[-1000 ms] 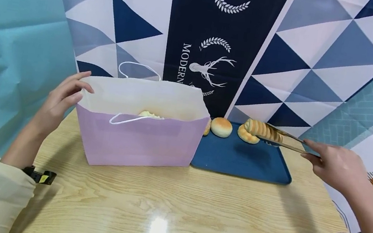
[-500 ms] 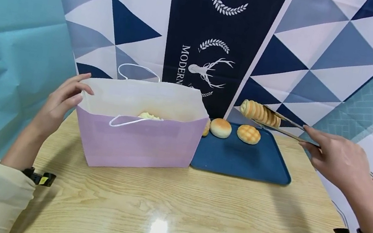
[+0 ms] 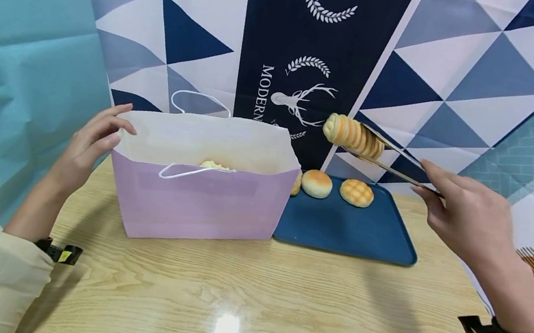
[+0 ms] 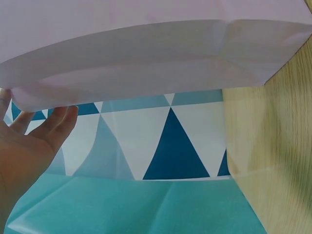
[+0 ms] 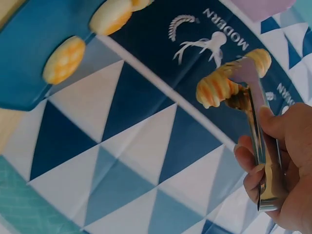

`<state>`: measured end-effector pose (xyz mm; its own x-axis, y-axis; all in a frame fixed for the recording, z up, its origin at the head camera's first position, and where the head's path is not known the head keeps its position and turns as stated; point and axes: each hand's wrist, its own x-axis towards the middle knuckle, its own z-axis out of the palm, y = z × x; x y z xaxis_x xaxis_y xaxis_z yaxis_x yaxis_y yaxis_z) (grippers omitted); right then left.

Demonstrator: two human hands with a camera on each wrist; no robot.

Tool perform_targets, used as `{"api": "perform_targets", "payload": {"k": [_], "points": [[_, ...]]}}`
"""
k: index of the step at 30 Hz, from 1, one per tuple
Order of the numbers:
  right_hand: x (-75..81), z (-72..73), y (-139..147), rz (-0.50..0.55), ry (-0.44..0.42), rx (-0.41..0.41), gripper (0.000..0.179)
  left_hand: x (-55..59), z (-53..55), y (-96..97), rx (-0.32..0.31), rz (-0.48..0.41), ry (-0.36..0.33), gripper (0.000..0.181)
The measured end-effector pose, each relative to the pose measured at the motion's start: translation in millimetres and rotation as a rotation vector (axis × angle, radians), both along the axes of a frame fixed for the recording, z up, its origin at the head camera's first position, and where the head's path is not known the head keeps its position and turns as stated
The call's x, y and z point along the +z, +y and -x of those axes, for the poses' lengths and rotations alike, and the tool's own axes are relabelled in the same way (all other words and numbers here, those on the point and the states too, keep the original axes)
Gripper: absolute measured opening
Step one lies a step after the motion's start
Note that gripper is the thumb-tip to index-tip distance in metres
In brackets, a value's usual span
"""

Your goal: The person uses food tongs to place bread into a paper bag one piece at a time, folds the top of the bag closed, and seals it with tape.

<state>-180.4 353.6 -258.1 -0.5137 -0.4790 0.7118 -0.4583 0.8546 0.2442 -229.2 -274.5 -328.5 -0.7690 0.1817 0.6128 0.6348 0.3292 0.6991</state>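
A spiral-ridged bread roll (image 3: 353, 135) is held in the air to the right of the paper bag (image 3: 202, 206), clamped crosswise between the ends of metal tongs (image 5: 271, 175). The person's right hand (image 3: 470, 215) is well to the right of the bag, its grip closed round the tongs. The left hand (image 3: 88, 144) is at the bag's left end, its grip pinching the rim there.

The lilac bag stands upright with its mouth open, white inside; a pale bread piece (image 3: 216, 165) shows within. Just right of the bag lies a blue tray (image 3: 349, 235). On it, going away from the bag, are a bun partly hidden by the bag, a smooth round bun (image 3: 317, 184) and a grid-topped bun (image 3: 356, 193). Bag and tray rest on a wood-grain counter (image 3: 152, 287). Behind the bag hangs a patterned cloth (image 3: 276, 31).
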Motion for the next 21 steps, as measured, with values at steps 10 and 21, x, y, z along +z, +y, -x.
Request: {"api": "perform_targets", "payload": {"k": [10,21], "points": [[20.1,7.9,-54,-0.005,0.04,0.117,0.051,-1.0,0.2,1.1,-0.005,-0.017,-0.005,0.032],[38.7,8.9,-107,-0.043,0.045,0.236,0.051,-1.2,2.5,-0.8,-0.024,-0.023,-0.006,0.032]]}}
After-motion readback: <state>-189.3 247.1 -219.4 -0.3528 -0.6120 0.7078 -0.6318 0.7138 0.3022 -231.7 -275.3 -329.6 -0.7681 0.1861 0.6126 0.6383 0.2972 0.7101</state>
